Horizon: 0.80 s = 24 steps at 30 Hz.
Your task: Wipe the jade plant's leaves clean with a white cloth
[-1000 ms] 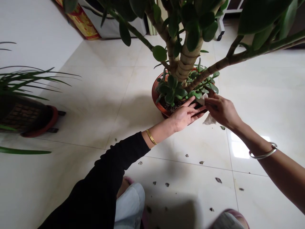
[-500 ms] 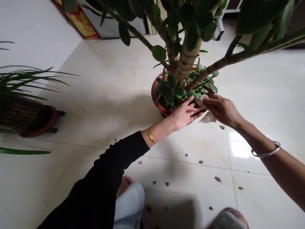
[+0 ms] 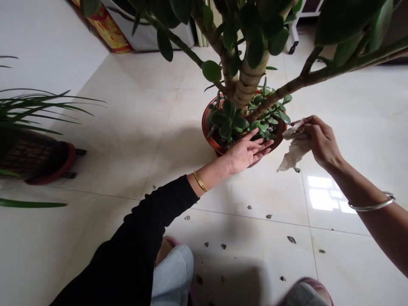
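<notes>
A large jade plant with thick ringed stems [image 3: 250,83] grows in a round reddish-brown pot [image 3: 208,121] on the floor. My left hand [image 3: 244,153] lies palm up over the pot's near rim, its fingers spread beneath low green leaves [image 3: 228,121]; it holds nothing. To the right of the pot, my right hand [image 3: 323,140] pinches a crumpled whitish tissue [image 3: 296,146] that hangs down below the fingers. The tissue is apart from my left hand.
Several dry fallen leaves [image 3: 291,239] are scattered over the pale tiled floor [image 3: 127,238]. On the left stands another potted plant [image 3: 28,153] with long thin leaves. A thick branch [image 3: 287,89] reaches out to the right above the floor.
My right hand has drawn away to the right with the tissue, off my left hand and the pot's rim. My left hand has hardly moved.
</notes>
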Each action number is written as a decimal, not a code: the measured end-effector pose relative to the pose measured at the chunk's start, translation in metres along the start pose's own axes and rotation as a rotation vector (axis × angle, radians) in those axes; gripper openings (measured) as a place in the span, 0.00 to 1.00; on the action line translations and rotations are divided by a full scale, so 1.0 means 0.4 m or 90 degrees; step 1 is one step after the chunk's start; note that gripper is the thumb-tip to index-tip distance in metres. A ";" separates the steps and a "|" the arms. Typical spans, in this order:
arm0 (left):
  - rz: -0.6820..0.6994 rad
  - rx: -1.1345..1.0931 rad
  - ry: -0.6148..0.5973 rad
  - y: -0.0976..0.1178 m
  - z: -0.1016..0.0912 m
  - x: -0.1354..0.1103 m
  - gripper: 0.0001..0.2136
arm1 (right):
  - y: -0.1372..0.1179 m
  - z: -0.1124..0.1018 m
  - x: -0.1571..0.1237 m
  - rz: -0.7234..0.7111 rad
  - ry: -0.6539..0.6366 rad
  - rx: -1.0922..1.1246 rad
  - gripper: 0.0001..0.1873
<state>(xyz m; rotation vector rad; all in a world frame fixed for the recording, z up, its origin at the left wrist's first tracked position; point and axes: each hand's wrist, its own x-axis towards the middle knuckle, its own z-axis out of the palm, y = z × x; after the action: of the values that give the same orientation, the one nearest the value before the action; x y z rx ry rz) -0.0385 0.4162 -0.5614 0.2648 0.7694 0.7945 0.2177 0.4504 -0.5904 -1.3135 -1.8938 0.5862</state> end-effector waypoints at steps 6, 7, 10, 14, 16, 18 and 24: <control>0.002 0.007 0.008 0.000 0.003 -0.004 0.41 | -0.065 0.049 -0.008 0.115 0.037 0.096 0.16; 0.001 0.009 0.009 0.001 0.005 -0.007 0.41 | -0.082 0.060 -0.011 0.089 0.044 0.084 0.15; -0.008 0.019 0.010 0.005 0.013 -0.017 0.41 | -0.113 0.088 -0.025 -0.002 0.021 0.012 0.13; -0.025 0.006 0.006 0.010 0.019 -0.022 0.42 | -0.123 0.103 -0.046 -0.043 0.014 -0.075 0.15; -0.021 -0.009 0.002 0.010 0.017 -0.018 0.43 | -0.126 0.101 -0.052 -0.048 0.019 -0.092 0.14; -0.013 -0.014 -0.002 0.009 0.015 -0.012 0.43 | -0.130 0.095 -0.055 -0.047 0.005 -0.085 0.14; -0.033 0.030 0.043 0.018 0.025 -0.025 0.40 | -0.120 0.064 -0.046 0.013 -0.004 0.040 0.11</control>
<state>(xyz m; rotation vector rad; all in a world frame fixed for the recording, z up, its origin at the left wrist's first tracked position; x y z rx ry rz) -0.0399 0.4143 -0.5458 0.2598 0.8558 0.7402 0.1728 0.4166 -0.5774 -1.2937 -1.8532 0.6566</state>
